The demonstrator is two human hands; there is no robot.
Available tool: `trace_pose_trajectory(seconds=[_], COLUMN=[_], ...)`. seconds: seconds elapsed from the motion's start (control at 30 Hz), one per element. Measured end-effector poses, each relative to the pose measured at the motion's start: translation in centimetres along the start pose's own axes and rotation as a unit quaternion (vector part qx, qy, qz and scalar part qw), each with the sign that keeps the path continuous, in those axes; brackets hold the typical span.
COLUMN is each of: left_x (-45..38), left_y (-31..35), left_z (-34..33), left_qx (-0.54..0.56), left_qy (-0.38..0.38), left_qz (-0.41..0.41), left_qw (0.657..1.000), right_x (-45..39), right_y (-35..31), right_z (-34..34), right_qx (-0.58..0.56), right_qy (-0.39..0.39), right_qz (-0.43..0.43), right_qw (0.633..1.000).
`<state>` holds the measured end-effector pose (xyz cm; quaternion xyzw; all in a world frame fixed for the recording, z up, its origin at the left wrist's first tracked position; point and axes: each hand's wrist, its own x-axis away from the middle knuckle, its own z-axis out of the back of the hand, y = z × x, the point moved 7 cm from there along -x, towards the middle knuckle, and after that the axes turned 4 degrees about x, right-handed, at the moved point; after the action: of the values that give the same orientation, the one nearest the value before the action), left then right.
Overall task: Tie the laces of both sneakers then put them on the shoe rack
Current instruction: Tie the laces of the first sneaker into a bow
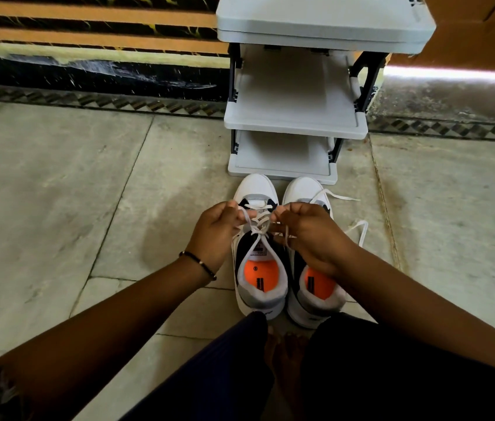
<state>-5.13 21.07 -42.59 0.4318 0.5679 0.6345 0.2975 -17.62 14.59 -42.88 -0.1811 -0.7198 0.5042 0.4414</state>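
Two white, grey and black sneakers with orange insoles stand side by side on the floor, toes pointing at the shoe rack. My left hand (216,235) and my right hand (313,235) each pinch one white lace end of the left sneaker (255,189) and pull the ends apart over its tongue, where the laces cross. The right sneaker (304,189) is partly under my right hand; its laces (358,226) lie loose on the floor to its right. The grey three-tier shoe rack (295,126) stands just beyond the toes, its shelves bare.
Pale stone floor tiles (73,192) spread to the left and right. A dark skirting and striped wall (88,41) run behind the rack. A cardboard box (477,28) sits at the top right. My legs and bare foot (285,354) are just behind the heels.
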Motion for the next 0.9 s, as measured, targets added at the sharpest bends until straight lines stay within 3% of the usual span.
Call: trace_pose_trajectory(seconds=[0.1,0.4,0.7,0.8,0.9], left_x=[0.1,0.2,0.3,0.0,-0.4], left_y=[0.1,-0.4,-0.2,-0.1,-0.2], left_z=[-1.0,-1.0,-1.0,-0.9,-0.9], left_qx=[0.070,-0.057,-0.148,-0.182,-0.179], left_qy=[-0.004,-0.039,-0.104,-0.114,-0.125], left_qz=[0.026,-0.034,-0.060,-0.053,-0.025], left_qw=[0.997,0.997,0.982,0.975,0.976], right_x=[-0.6,-1.3,-1.0,-1.2,-1.5], right_y=[-0.1,1.3,1.1,1.2,0.9], right_z=[-0.4,-0.8,-0.8,-0.5,-0.6], right_qx=[-0.083,-0.008,-0.037,-0.062,-0.004], right_qy=[0.014,0.033,0.045,0.046,0.002], right_qz=[-0.022,-0.033,-0.010,-0.009,0.012], right_qw=[0.996,0.999,0.998,0.997,1.000])
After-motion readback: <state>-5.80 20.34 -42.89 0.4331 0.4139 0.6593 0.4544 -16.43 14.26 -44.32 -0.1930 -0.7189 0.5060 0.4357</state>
